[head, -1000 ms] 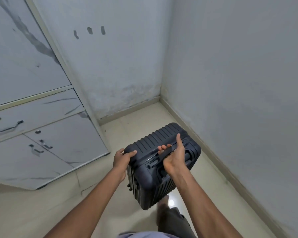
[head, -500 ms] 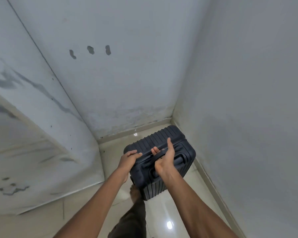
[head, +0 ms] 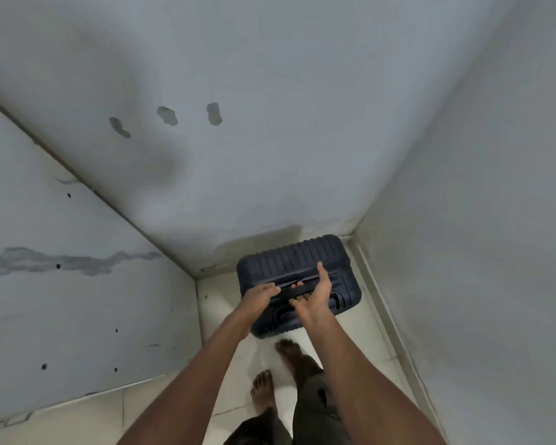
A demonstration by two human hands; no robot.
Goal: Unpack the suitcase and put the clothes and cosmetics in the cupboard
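dark ribbed suitcase (head: pixel 297 277) stands at 12 o'clock in the corner, long axis 10-to-4, right hand (head: pixel 313 295) curled under its handle (head: pixel 291 292), left hand (head: pixel 259 293) gripping the near-left edge.

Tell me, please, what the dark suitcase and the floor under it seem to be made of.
The suitcase looks like hard moulded plastic with a matte dark finish: its shell keeps stiff parallel ribs and rounded corners. The exact plastic cannot be told. The floor looks like glazed pale tile: it is smooth, slightly shiny, and thin joint lines cross it. It may be ceramic or polished stone.
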